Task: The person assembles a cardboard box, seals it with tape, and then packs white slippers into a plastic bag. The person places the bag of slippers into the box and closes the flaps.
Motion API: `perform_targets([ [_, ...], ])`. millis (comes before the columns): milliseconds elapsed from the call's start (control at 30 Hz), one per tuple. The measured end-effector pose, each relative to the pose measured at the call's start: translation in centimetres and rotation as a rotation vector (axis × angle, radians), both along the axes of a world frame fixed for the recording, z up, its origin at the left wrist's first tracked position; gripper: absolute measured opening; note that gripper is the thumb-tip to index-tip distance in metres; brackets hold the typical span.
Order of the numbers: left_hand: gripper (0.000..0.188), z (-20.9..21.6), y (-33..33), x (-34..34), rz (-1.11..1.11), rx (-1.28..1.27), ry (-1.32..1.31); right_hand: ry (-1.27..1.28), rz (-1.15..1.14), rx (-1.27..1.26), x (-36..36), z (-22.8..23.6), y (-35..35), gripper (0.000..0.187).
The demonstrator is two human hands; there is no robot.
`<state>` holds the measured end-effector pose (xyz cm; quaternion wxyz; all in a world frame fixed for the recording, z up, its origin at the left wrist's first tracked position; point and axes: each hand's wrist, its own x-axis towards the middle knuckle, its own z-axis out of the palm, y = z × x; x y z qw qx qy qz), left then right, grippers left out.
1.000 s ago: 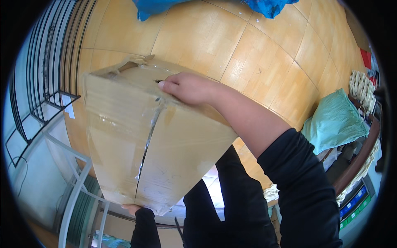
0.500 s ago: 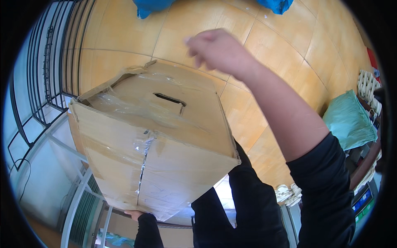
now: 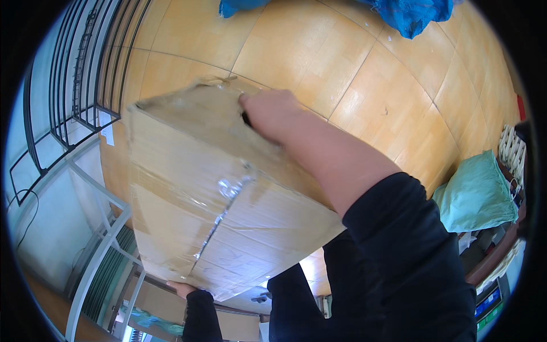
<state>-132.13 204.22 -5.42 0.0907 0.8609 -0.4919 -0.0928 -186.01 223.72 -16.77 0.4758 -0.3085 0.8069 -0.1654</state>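
A large brown cardboard box point(image 3: 228, 211), worn and patched with clear tape, is tilted in front of my body. A taped seam runs down its near face, and the tape is crumpled near the top of the seam. My right hand point(image 3: 269, 115) is closed at the handle slot in the box's upper side, with its fingertips hidden there. At the bottom left end, my left hand point(image 3: 181, 289) grips the box's edge, its fingers mostly hidden behind the cardboard.
To the left are a black metal rack point(image 3: 68, 114) and a white metal frame point(image 3: 94, 268). Blue sacks point(image 3: 413, 16) lie at the far side of the tiled floor point(image 3: 307, 57). A pale green bag point(image 3: 477, 194) sits at right, beside white woven items point(image 3: 511, 153).
My right hand has come down from above the floor onto the box's handle slot. The box has shifted slightly right in view; my left hand still holds its lower end.
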Motion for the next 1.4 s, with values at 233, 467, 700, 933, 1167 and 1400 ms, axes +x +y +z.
perform_targets([
  [233,0.088,-0.7,-2.1,2.9,0.006,0.014,-0.084,0.022,-0.166,0.043,-0.5,-0.2,2.1,0.042],
  [467,0.084,-0.2,-1.5,3.0,0.005,0.113,0.306,0.014,-0.152,-0.066,-0.8,-1.6,3.3,0.046],
  [700,0.077,-1.5,-2.2,5.8,-0.027,0.216,0.785,-0.092,-0.855,-0.338,1.1,9.5,6.9,0.060],
  [933,0.078,-2.7,-1.9,7.4,0.023,0.291,1.119,0.076,-0.573,-0.221,8.2,13.7,3.2,0.041],
  [1167,0.078,-0.3,-1.5,13.7,0.129,0.280,1.175,0.050,-0.468,-0.292,12.5,14.9,4.0,0.037],
  [1400,0.074,6.7,2.3,29.8,0.346,0.199,1.219,-0.074,-0.350,-0.259,26.2,21.5,-4.9,0.025],
])
